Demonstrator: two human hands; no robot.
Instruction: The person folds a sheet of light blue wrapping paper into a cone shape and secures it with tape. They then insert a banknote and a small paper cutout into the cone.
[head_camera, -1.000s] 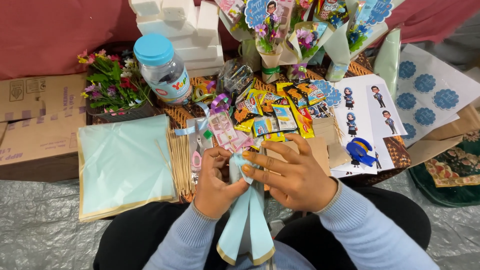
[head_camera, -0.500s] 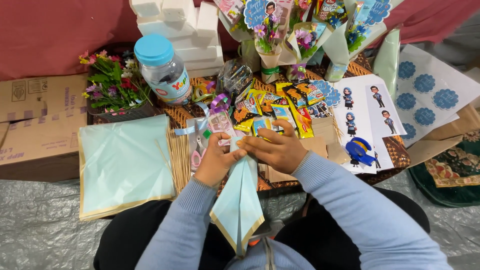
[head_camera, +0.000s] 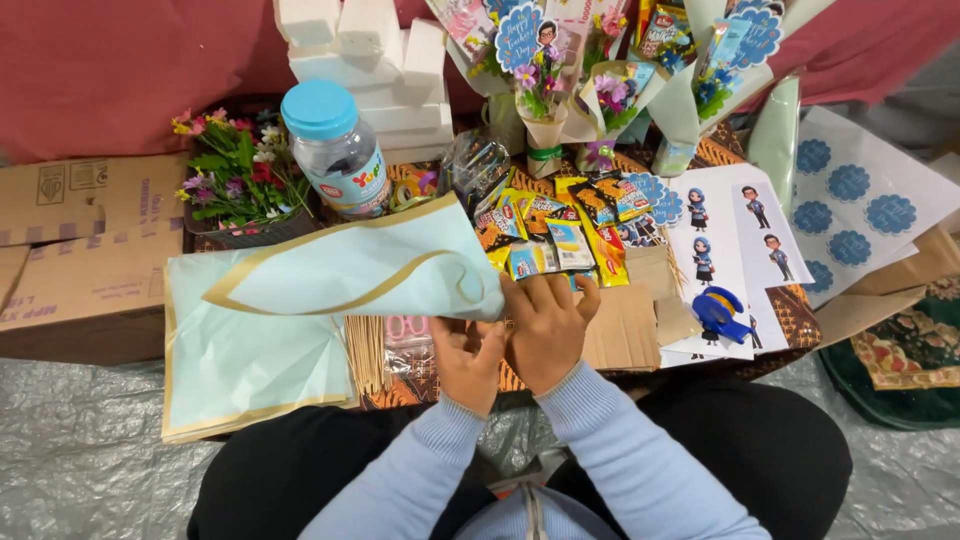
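My right hand (head_camera: 552, 325) pinches the right corner of a pale mint wrapping sheet with a gold border (head_camera: 370, 265). The sheet fans out to the left over the table. My left hand (head_camera: 468, 362) sits just below it, fingers curled at the sheet's lower corner; what lies under the fingers is hidden. A stack of the same mint sheets (head_camera: 250, 370) lies flat at the left. Wooden skewers (head_camera: 367, 350) lie beside my left hand. Small colourful snack packets (head_camera: 560, 228) lie just beyond my right hand.
Farther back are a blue-lidded jar (head_camera: 335, 150), a basket of small flowers (head_camera: 235, 180), white foam blocks (head_camera: 370, 50) and several small bouquets (head_camera: 545, 95). Sticker sheets (head_camera: 735, 235), a blue tape dispenser (head_camera: 722, 312) and brown paper pieces (head_camera: 625, 325) lie at the right, cardboard boxes (head_camera: 70, 250) at the left.
The mint sheet hung down folded toward my lap; now it is lifted and spread out to the left over the table. Both hands have shifted slightly toward me.
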